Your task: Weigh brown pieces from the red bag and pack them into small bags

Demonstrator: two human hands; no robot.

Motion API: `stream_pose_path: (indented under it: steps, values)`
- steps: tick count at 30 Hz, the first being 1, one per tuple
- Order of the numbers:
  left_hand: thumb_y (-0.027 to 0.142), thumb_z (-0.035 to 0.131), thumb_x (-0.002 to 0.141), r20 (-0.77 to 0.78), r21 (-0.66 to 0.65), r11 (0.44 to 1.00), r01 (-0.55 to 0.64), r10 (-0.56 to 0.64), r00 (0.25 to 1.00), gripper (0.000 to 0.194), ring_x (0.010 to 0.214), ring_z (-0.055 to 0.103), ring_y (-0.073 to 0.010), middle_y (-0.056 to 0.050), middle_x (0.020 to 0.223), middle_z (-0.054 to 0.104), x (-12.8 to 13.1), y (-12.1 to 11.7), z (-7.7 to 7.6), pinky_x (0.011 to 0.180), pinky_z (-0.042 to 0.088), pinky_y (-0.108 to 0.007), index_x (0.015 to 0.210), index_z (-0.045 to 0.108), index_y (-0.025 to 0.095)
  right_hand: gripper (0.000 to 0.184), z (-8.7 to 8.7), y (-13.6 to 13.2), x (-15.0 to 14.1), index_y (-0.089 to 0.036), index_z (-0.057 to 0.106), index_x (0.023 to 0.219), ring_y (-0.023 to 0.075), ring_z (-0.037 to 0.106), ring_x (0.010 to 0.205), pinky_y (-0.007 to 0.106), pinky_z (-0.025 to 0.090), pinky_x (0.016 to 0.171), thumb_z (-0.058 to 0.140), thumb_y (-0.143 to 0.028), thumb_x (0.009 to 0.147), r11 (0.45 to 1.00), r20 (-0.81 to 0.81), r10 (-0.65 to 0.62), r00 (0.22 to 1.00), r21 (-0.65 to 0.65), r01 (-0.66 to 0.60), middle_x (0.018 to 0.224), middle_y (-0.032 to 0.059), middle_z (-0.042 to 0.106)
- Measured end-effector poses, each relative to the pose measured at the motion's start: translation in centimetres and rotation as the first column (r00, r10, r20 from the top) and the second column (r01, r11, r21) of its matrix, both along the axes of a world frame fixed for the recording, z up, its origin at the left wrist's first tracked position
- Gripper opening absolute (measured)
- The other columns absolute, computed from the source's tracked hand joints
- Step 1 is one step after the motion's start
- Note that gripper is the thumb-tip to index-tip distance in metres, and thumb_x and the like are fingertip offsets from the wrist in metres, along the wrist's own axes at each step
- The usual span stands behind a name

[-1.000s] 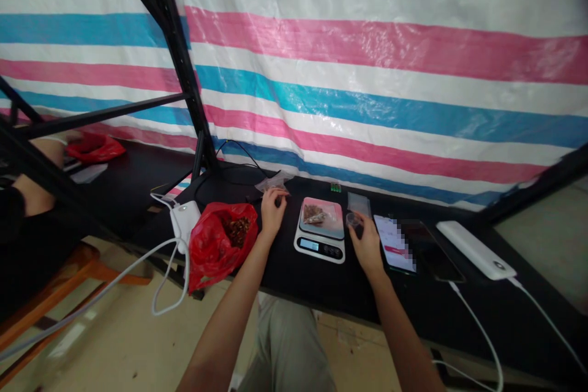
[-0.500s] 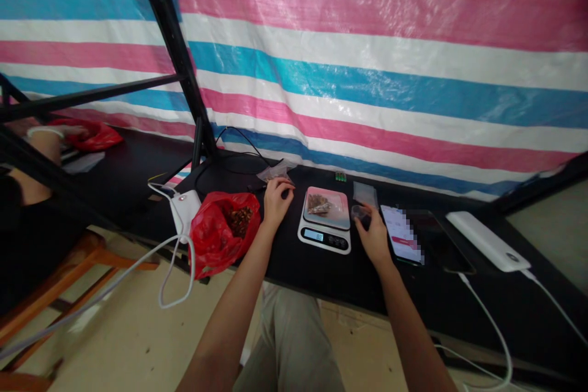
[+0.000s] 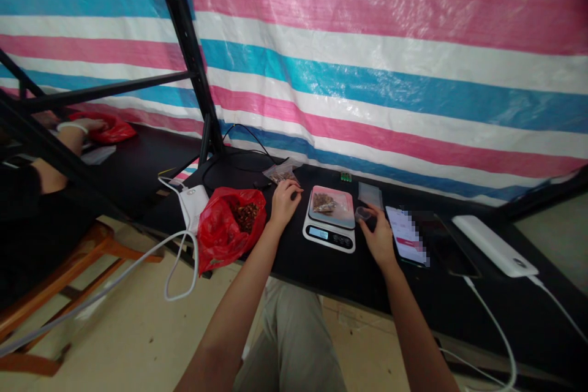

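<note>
A small kitchen scale stands on the black table with a clear packet of brown bits lying on its platform. My left hand rests on the table just left of the scale, fingers curled, with nothing visible in it. My right hand is right of the scale and holds a small clear cup between thumb and fingers. A red plastic bag holding brown pieces sits open to the left of my left hand.
Clear packets lie behind my left hand; an empty clear bag lies behind the cup. A phone, a white power bank and cables lie right. Another person's arm and red bag are at far left, by a wooden chair.
The view has shifted slightly, so the table sits higher and further right in frame. Both hands stay beside the scale, the right one still on the cup.
</note>
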State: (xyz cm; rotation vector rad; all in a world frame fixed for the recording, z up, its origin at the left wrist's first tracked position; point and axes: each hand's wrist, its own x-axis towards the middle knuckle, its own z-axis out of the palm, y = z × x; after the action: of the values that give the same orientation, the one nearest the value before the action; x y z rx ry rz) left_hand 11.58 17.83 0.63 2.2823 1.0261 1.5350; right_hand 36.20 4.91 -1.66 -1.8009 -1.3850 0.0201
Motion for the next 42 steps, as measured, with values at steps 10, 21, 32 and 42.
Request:
stream_pose_path:
  steps: [10, 21, 32, 42]
  values:
    - [0.008, 0.053, 0.076, 0.030, -0.018, 0.999, -0.039, 0.040, 0.999, 0.013, 0.086, 0.052, -0.0165, -0.003, 0.085, 0.059, 0.2, -0.2, 0.3, 0.080, 0.043, -0.030, 0.078, 0.061, 0.018, 0.033, 3.9, -0.5, -3.8, -0.021, 0.060, 0.106, 0.0261, 0.048, 0.102, 0.041, 0.035, 0.085, 0.046, -0.040, 0.083, 0.973, 0.152, -0.220, 0.964, 0.104, 0.205, 0.108, 0.0081, 0.059]
    - [0.012, 0.048, 0.080, 0.164, -0.060, 0.998, -0.034, 0.043, 0.986, 0.022, 0.079, 0.053, -0.0147, -0.003, 0.083, 0.059, 0.2, -0.6, 0.8, 0.075, 0.044, -0.028, 0.099, 0.058, 0.019, 0.024, 5.3, 3.9, -5.4, -0.019, 0.068, 0.083, 0.0250, 0.054, 0.083, 0.035, 0.039, 0.067, 0.054, -0.038, 0.077, 0.979, 0.131, -0.084, 0.988, -0.176, 0.106, 0.088, 0.0097, 0.061]
    - [0.033, 0.050, 0.083, 0.494, -0.354, 0.869, 0.345, -0.139, 0.858, 0.026, 0.096, 0.058, -0.0195, -0.008, 0.100, 0.064, 0.2, -0.3, 1.9, 0.086, 0.043, -0.032, 0.100, 0.062, 0.017, 0.012, 10.4, 8.6, -9.0, -0.027, 0.069, 0.072, 0.0238, 0.046, 0.099, 0.041, 0.036, 0.089, 0.058, -0.027, 0.078, 0.896, 0.244, 0.413, 0.877, 0.060, -0.439, 0.104, 0.0046, 0.052]
    - [0.035, 0.056, 0.079, 0.598, -0.413, 0.810, 0.416, -0.104, 0.795, 0.028, 0.083, 0.063, -0.0170, -0.006, 0.088, 0.065, 1.1, 0.0, 1.5, 0.078, 0.047, -0.029, 0.100, 0.057, 0.017, 0.016, 6.8, 8.7, -10.3, -0.025, 0.062, 0.090, 0.0216, 0.053, 0.085, 0.034, 0.041, 0.076, 0.060, -0.029, 0.075, 0.873, 0.051, 0.487, 0.872, -0.009, -0.487, 0.090, 0.0030, 0.061]
